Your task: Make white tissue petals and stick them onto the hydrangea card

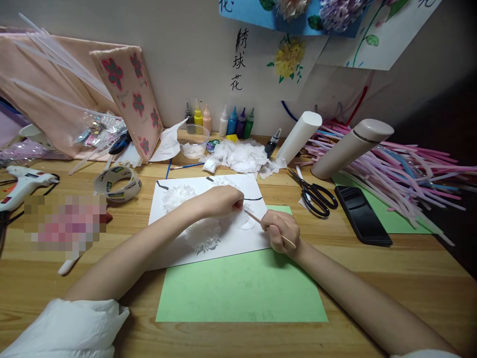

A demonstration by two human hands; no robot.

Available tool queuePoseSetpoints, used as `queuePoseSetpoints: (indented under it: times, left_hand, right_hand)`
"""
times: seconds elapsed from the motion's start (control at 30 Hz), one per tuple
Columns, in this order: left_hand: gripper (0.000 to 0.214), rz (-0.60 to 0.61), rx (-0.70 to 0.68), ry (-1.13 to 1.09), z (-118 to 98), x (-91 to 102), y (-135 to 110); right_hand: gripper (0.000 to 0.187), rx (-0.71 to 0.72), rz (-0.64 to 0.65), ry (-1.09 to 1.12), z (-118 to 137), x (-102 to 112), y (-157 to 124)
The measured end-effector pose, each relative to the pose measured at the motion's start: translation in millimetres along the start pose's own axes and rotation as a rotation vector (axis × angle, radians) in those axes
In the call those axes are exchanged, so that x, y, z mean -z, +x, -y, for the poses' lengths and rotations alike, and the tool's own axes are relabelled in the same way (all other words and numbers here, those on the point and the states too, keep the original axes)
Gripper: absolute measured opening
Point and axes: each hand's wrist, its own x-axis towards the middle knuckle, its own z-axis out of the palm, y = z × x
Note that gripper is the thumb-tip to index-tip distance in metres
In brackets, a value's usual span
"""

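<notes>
Pale wood grain runs across the worktop [410,298], which backs onto a light wall hung with flower pictures. On it, the right hand [281,231] has its fingers curled tight round a thin wooden stick [254,217], whose tip points left, just beside the left hand's fingers. The left hand [225,201] is bent down at the white sheet [238,243], fingers drawn together; whether they pinch anything cannot be told. Near the stick's tip lies a white scrap [242,219], and white ruffled flowers [179,196] sit on the sheet, partly covered by the left hand and forearm.

Under the sheet's near side lies green paper [242,293]. Behind are a heap of white tissue pieces [238,156], a paintbrush [186,166] and small bottles of colour [232,122]. To the right are black-handled scissors [320,199], a phone [363,216] and a flask [350,149]; to the left, a tape roll [122,193] and a glue gun [26,184].
</notes>
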Motion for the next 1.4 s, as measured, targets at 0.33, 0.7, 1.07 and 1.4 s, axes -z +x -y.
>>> queuePoseSetpoints:
  times: [0.33, 0.7, 1.07, 1.4]
  left_hand:
    - [0.017, -0.058, -0.001, 0.015, 0.1, -0.8, 0.6]
    - [0.016, -0.044, 0.022, 0.026, -1.2, -1.5, 1.5]
    - [0.019, -0.033, 0.024, 0.050, -0.6, -3.7, 2.0]
    - [0.019, -0.038, 0.025, 0.050, 0.7, -5.2, 3.3]
  right_hand:
    - [0.022, 0.215, 0.146, -0.068, 10.2, -0.3, 9.9]
    - [0.017, 0.064, 0.121, -0.095, 4.3, -3.8, 4.9]
    - [0.022, -0.074, 0.110, -0.018, 3.0, -8.1, 0.6]
    - [0.027, -0.089, 0.128, -0.003, 2.1, -8.0, 0.1]
